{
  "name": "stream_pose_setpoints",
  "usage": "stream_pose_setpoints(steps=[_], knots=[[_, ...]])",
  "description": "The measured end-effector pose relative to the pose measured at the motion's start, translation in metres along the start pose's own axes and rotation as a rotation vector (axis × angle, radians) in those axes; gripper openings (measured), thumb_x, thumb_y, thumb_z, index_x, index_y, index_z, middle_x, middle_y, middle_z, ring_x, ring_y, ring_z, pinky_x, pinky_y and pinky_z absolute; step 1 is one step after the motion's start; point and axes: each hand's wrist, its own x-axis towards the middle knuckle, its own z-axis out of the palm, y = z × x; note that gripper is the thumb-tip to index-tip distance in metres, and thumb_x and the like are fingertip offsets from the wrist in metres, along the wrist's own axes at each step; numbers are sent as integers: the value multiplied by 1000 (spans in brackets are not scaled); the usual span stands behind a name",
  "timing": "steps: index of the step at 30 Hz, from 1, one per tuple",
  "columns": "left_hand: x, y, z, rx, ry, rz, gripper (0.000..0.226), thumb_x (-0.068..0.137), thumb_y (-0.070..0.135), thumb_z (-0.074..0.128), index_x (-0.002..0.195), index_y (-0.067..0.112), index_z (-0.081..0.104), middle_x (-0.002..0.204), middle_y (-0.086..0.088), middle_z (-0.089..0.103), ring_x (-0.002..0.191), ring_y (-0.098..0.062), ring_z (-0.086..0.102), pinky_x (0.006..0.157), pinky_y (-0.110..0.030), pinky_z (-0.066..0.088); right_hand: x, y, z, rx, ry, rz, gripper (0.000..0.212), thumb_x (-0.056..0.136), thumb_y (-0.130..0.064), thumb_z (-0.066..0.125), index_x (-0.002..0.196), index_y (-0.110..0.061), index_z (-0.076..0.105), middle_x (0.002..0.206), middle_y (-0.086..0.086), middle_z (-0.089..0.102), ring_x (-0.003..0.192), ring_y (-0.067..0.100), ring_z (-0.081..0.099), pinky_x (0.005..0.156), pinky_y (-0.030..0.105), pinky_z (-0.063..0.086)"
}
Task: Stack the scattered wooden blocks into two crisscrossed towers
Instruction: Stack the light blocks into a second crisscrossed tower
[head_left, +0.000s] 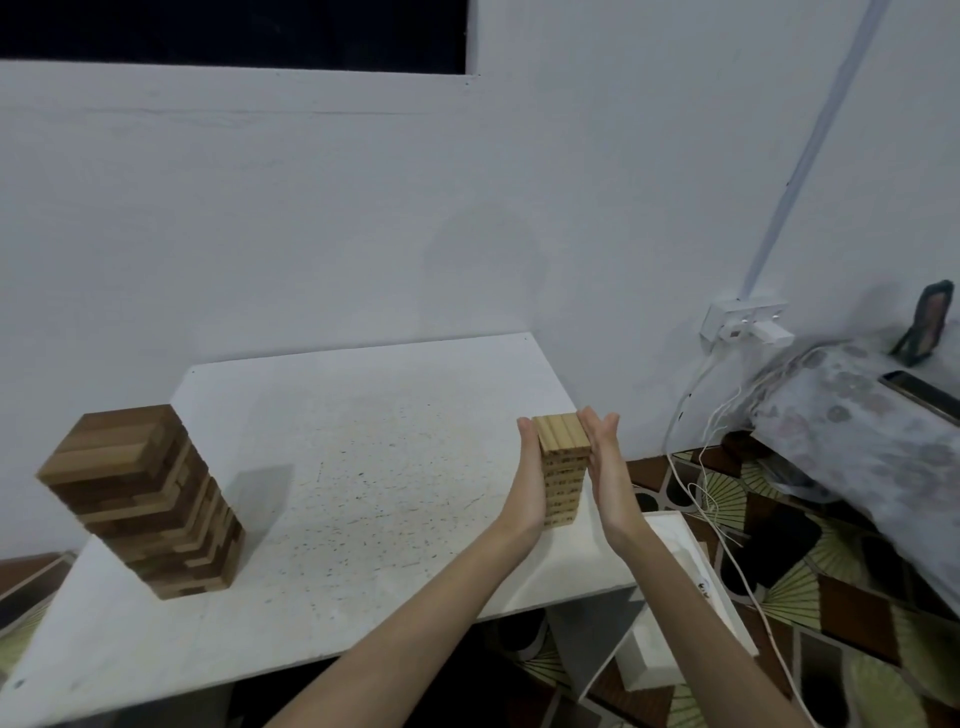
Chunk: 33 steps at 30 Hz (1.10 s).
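Two hands are on the job: left hand (530, 475) and right hand (605, 462) form a flat-palmed grip, fingers straight, pressing opposite sides of the pale tower (562, 467) sandwiched between them near the worktop's (363, 441) right edge. Well off to the left of that grip stands the second, darker tower (145, 499), nothing touching it. So two towers total, no loose blocks showing.

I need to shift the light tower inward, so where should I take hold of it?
Hold the light tower low on its two opposite side faces, one flat hand from each side, as the left hand and right hand flank it now. It is tall, narrow and loosely stacked.
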Motion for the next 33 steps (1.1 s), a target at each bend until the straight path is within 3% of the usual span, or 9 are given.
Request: stream_pose_setpoints(steps=[3, 6, 8, 9, 11, 13, 17, 24, 33], knots=[[1, 0, 0, 22, 5, 2, 69, 100, 40, -3, 135, 7, 45, 138, -8, 49, 102, 1, 51, 68, 6, 38, -1, -4, 1, 32, 16, -12, 49, 102, -39, 9, 125, -21, 48, 99, -17, 54, 80, -19, 57, 71, -3, 40], [-4, 4, 3, 8, 23, -7, 67, 99, 41, -4, 136, 10, 44, 137, -3, 49, 121, -11, 48, 69, 5, 39, 0, -2, 0, 46, 10, 9, 59, 97, -51, 12, 135, -20, 44, 122, -14, 55, 106, -5, 51, 89, 7, 34], [-7, 11, 2, 11, 28, 19, 56, 100, 38, -4, 137, 23, 34, 133, 16, 39, 127, -4, 36, 72, 6, 34, 1, -5, -5, 32, 0, 19, 79, 84, -70, 18, 138, -18, 42, 132, -17, 49, 122, 0, 45, 101, 13, 29], [-6, 14, -2, 15, 40, 9, 44, 100, 38, -3, 134, 30, 23, 131, 24, 28, 125, 1, 29, 79, 4, 29, 2, -8, -9, 11, -12, 19, 87, 80, -75, 20, 145, -19, 33, 142, -13, 42, 132, 4, 37, 108, 19, 23], [5, 20, -17, 56, 86, -4, 45, 100, 45, 9, 142, 30, 12, 148, 21, 9, 136, -1, 16, 103, -11, 17, 12, -18, -23, -57, 4, -5, 69, 93, -60, 27, 150, -22, 22, 154, -7, 28, 141, 9, 25, 114, 28, 18], [20, 21, -37, 302, 129, 8, 67, 97, 47, 36, 150, 17, 9, 158, 3, 11, 143, -12, 15, 112, -26, 15, 25, -31, -44, -213, -40, -49, 61, 96, -32, 51, 149, -20, 23, 151, -5, 33, 139, 9, 29, 108, 25, 25], [42, 35, -55, 762, 27, 24, 95, 72, 39, 78, 145, 11, 24, 149, -5, 34, 136, -18, 34, 103, -28, 32, 52, -62, -69, -872, -378, -55, 97, 74, -16, 80, 149, -23, 19, 143, -1, 45, 134, 13, 39, 108, 28, 31], [59, 40, -41, 1064, -95, 5, 93, 64, 29, 85, 139, 9, 34, 137, -8, 46, 124, -22, 47, 96, -36, 46, 77, -61, -51, -1157, -554, -48, 116, 62, -22, 89, 150, -27, 14, 131, -1, 53, 116, 11, 48, 102, 32, 42], [61, 36, -42, 1015, -87, 37, 85, 65, 23, 85, 136, 8, 40, 128, -7, 55, 118, -20, 51, 95, -34, 46, 88, -51, -49, -1132, -583, -113, 109, 61, -17, 89, 148, -28, 23, 117, 0, 56, 103, 10, 53, 97, 34, 45]])
